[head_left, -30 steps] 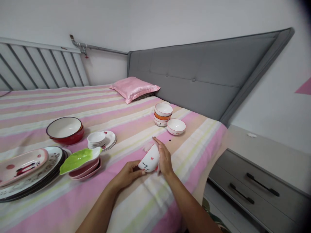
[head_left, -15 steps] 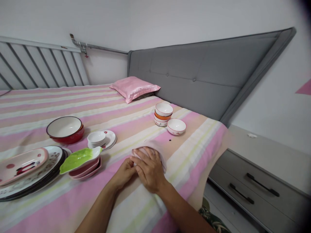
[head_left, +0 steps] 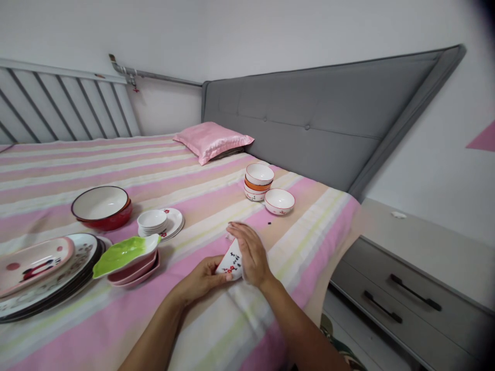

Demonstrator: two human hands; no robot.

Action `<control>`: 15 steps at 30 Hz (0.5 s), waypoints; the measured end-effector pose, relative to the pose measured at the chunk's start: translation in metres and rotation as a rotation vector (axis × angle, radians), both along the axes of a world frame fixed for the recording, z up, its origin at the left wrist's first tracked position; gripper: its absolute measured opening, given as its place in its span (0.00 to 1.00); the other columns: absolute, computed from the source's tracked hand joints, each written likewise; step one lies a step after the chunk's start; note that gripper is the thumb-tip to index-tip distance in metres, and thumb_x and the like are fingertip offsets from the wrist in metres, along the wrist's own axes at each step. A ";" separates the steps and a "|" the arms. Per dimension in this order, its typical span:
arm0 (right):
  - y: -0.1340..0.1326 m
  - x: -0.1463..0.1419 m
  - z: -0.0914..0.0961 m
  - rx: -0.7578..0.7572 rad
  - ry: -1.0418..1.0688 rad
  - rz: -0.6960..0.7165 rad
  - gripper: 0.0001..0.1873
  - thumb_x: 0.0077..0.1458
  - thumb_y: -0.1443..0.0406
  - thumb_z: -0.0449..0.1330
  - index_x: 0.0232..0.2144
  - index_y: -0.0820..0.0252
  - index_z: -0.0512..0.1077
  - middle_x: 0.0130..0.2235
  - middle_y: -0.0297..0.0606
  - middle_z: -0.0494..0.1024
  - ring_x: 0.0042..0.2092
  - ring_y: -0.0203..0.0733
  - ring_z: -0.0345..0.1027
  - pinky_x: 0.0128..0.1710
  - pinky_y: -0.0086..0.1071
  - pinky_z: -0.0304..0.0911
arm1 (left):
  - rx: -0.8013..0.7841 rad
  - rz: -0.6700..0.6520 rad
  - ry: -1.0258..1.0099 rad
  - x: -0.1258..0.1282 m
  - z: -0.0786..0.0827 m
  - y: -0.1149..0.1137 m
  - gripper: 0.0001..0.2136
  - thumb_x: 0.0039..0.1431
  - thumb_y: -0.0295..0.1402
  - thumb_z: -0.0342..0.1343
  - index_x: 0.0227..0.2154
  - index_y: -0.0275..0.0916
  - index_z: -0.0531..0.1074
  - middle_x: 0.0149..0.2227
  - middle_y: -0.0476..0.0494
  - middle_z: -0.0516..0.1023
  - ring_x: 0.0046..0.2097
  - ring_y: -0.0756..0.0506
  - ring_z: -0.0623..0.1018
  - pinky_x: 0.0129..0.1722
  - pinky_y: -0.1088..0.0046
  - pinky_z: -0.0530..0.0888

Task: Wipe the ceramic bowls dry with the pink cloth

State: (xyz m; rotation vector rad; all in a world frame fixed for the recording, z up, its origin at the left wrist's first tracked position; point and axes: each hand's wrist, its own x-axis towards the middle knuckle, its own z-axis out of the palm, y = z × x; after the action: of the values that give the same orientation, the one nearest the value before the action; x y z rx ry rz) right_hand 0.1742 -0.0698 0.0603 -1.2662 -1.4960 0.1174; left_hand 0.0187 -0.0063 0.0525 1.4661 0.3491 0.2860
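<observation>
Left hand [head_left: 203, 281]: thumb and fingers closed on one side of the held bowl, apparently to steady it.
Right hand [head_left: 251, 255]: partly open, fingers together and slightly bent, laid across the bowl's other side; whether it also grips is hidden.
Held bowl [head_left: 231, 262]: between the hands, low over the striped bedspread [head_left: 216, 330], tilted, its lettered wall outward; the tilt presumably lets both hands reach it.
Lone bowl [head_left: 279, 201]: upright, just beside the bowl stack [head_left: 258, 181].
Bowl stack: nested upright, probably to save room.
Small white dishes [head_left: 152, 219]: piled on floral plates.
Green leaf dish [head_left: 126, 252]: resting on pink dishes [head_left: 135, 276], near the larger plates [head_left: 87, 247].
Red bowl [head_left: 102, 206]: mouth up, behind these, seemingly grouped by kind.
</observation>
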 end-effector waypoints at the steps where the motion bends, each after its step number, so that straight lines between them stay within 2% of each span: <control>1: 0.002 0.002 -0.002 -0.010 0.085 0.025 0.22 0.64 0.63 0.39 0.51 0.54 0.68 0.55 0.35 0.69 0.59 0.38 0.57 0.61 0.40 0.51 | 0.000 -0.009 0.010 0.000 0.000 0.000 0.12 0.52 0.36 0.60 0.36 0.31 0.74 0.32 0.46 0.73 0.34 0.48 0.68 0.35 0.75 0.64; 6: 0.012 0.010 -0.022 -0.109 0.517 0.107 0.23 0.64 0.58 0.41 0.51 0.58 0.68 0.56 0.38 0.69 0.59 0.40 0.59 0.61 0.40 0.51 | 0.004 -0.059 0.022 0.000 0.003 -0.001 0.14 0.50 0.37 0.62 0.37 0.32 0.75 0.33 0.45 0.74 0.35 0.47 0.69 0.37 0.74 0.64; 9: 0.017 0.010 -0.034 -0.139 0.681 0.092 0.24 0.63 0.56 0.41 0.52 0.59 0.67 0.56 0.40 0.69 0.58 0.41 0.61 0.60 0.41 0.54 | 0.014 -0.052 0.025 0.000 0.002 -0.001 0.15 0.50 0.37 0.62 0.37 0.32 0.75 0.34 0.44 0.75 0.35 0.46 0.70 0.37 0.74 0.65; 12: 0.015 0.007 -0.036 -0.135 0.653 0.022 0.24 0.64 0.56 0.40 0.54 0.58 0.65 0.56 0.39 0.68 0.58 0.41 0.61 0.59 0.42 0.55 | 0.015 -0.044 0.021 -0.001 0.001 -0.001 0.14 0.50 0.37 0.62 0.36 0.32 0.75 0.34 0.44 0.76 0.36 0.45 0.71 0.38 0.73 0.66; 15: 0.006 0.001 -0.025 -0.098 0.368 -0.032 0.23 0.64 0.59 0.40 0.56 0.56 0.62 0.58 0.38 0.65 0.60 0.40 0.57 0.61 0.41 0.52 | -0.009 -0.024 0.007 -0.002 0.000 -0.001 0.13 0.51 0.37 0.62 0.36 0.32 0.75 0.34 0.45 0.75 0.35 0.46 0.71 0.38 0.74 0.66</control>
State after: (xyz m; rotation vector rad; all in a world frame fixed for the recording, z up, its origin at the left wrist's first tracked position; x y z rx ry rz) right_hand 0.1750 -0.0636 0.0349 -1.2669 -1.1635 0.3856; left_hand 0.0169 -0.0071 0.0530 1.4613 0.3375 0.2599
